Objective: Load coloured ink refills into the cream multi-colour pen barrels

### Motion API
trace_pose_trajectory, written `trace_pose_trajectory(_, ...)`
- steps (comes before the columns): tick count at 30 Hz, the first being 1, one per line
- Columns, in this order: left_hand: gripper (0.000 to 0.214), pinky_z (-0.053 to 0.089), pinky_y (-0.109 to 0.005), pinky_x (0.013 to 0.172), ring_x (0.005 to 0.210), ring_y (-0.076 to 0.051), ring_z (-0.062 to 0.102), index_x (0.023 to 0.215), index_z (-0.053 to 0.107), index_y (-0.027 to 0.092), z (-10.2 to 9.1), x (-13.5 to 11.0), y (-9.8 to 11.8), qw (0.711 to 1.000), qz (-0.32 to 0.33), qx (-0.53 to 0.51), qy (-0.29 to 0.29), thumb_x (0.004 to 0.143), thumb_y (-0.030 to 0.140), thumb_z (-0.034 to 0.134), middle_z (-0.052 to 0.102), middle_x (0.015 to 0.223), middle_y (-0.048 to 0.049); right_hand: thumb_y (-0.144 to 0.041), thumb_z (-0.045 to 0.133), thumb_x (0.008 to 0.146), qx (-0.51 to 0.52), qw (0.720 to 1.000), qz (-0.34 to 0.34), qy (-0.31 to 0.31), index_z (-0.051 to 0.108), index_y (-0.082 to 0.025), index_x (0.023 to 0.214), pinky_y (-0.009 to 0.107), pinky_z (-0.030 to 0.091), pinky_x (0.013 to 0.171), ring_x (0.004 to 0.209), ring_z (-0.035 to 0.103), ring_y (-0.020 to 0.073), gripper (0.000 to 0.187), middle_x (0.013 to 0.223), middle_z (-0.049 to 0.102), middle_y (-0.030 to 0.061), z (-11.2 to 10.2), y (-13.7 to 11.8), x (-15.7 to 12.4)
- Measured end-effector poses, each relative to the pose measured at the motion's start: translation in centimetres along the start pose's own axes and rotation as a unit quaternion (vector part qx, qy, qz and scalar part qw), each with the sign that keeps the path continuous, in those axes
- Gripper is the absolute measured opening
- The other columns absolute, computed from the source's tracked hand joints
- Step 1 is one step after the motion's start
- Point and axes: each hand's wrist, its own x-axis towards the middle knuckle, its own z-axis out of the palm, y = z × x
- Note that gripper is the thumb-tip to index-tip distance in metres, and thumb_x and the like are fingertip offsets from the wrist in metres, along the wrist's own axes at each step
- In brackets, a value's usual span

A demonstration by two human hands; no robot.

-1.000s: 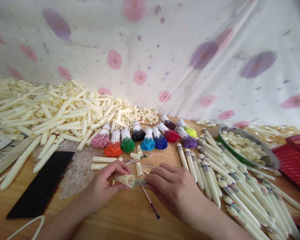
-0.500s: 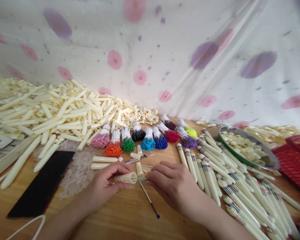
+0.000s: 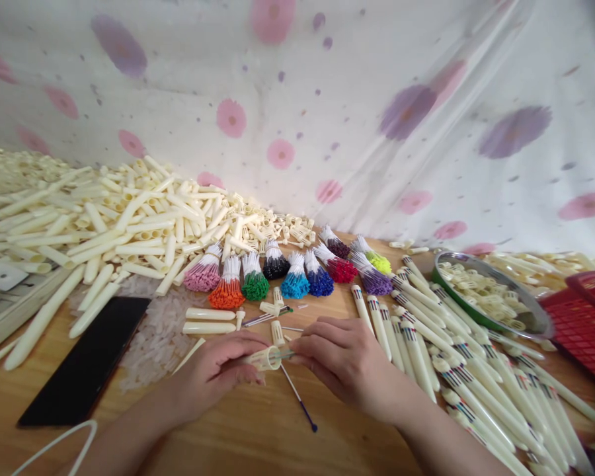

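Observation:
My left hand (image 3: 221, 367) is closed around a cream slotted pen part (image 3: 264, 359), its round open end facing right. From the right, my right hand (image 3: 344, 360) pinches a thin, translucent greenish piece (image 3: 284, 354) whose tip is at that opening. How deep it goes in I cannot tell. Just beyond the hands lie a small slotted cream pen part (image 3: 277, 333) and a few loose refills (image 3: 260, 319). Nearer me, a white refill with a dark blue end (image 3: 300, 400) lies slanted on the table. Two cream pen barrels (image 3: 209, 321) rest behind my left hand.
Rubber-banded coloured refill bundles (image 3: 295, 276) stand across the middle. A big heap of cream barrels (image 3: 123, 218) fills the left, near a black phone-like slab (image 3: 84, 363). Multicolour pens (image 3: 456, 357) cover the right, beside a green-sided bowl (image 3: 441, 307) and red basket (image 3: 582, 307).
My left hand and the pen part have shifted slightly right, closer to my right fingers. A cream stick-like piece now shows behind my left hand. The whole view has shifted a little.

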Motion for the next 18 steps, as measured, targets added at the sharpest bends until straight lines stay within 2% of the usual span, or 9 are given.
trace_pose_trajectory(5,0.022,0.047,-0.028,0.082,0.094,-0.021,0.063,0.099,0.069,0.028,0.1,-0.2,-0.7,0.999,0.006,-0.037,0.011,0.079,0.023,0.061,0.069,0.103,-0.0032,-0.018,0.051,0.088,0.006,1.0,0.008,0.018,0.057,-0.015,0.097,0.024,0.04,0.062,0.07,0.054,0.0133,0.011,0.078,0.062,0.0031,-0.1,-0.2,-0.2)
trace_pose_trajectory(8,0.021,0.047,-0.028,0.082,0.093,-0.02,0.062,0.097,0.068,0.028,0.3,-0.1,-0.9,0.998,0.012,-0.063,0.024,0.077,0.023,0.064,0.068,0.099,-0.0025,-0.017,0.049,0.089,-0.013,1.0,0.004,0.014,0.058,-0.015,0.094,0.023,0.04,0.061,0.069,0.054,0.013,0.01,0.077,0.062,0.0033,-0.6,-0.7,-0.2)
trace_pose_trajectory(18,0.016,0.046,-0.028,0.077,0.084,-0.019,0.061,0.084,0.066,0.023,0.7,0.2,-1.2,0.991,0.056,-0.096,0.072,0.069,0.017,0.071,0.066,0.085,-0.0022,-0.011,0.042,0.09,-0.092,0.995,-0.044,-0.003,0.061,-0.011,0.084,0.026,0.031,0.05,0.057,0.042,0.0138,0.02,0.068,0.056,0.0025,-1.8,-2.6,0.4)
